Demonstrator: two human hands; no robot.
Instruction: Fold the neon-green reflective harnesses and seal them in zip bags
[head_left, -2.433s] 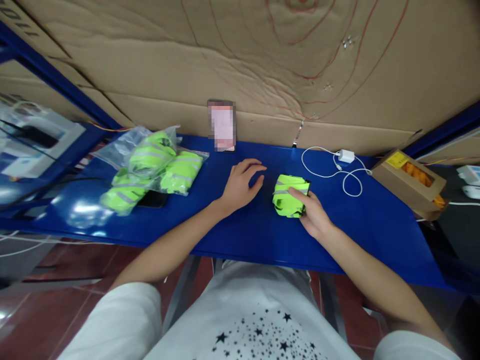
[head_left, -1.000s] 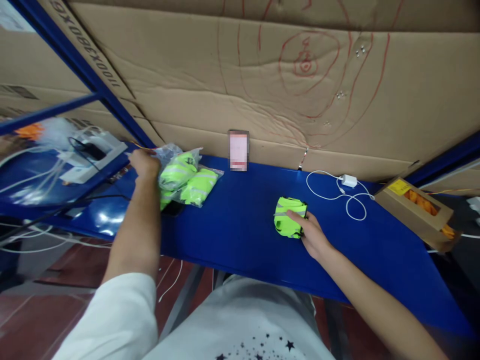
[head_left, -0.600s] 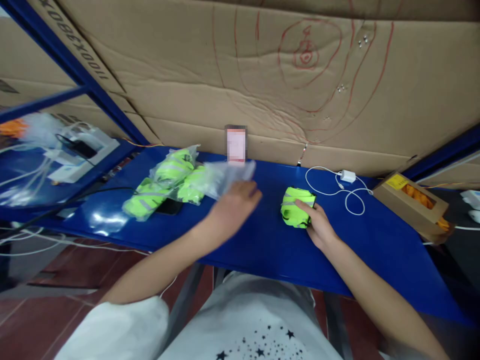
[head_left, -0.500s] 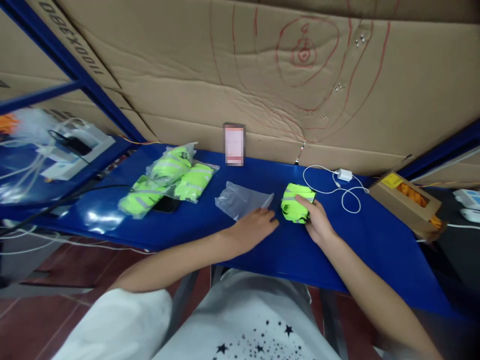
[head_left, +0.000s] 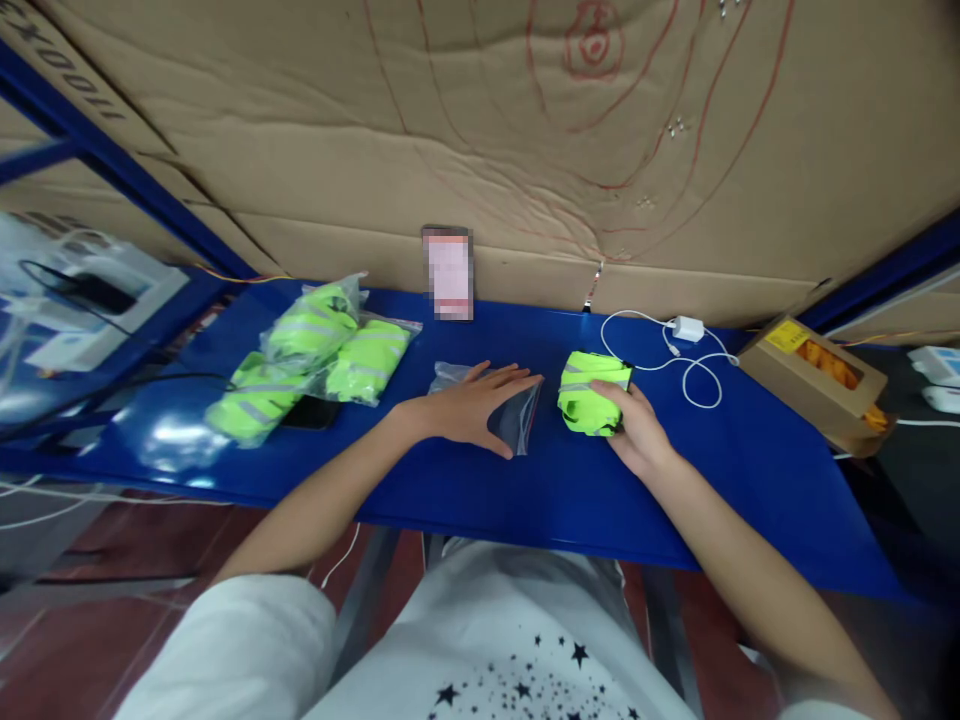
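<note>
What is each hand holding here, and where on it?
The right hand grips the folded vest at its right side. The left hand lies flat on the clear bag, pressing it down, not gripping it.

Folded neon-yellow vest [head_left: 590,392] lies beside flat clear bag [head_left: 517,420] on blue table [head_left: 465,480].

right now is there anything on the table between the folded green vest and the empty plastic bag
Nothing visible. The folded vest under the right hand lies just right of the plastic bag, which the left hand presses flat; only bare blue table shows in the narrow gap.
</note>
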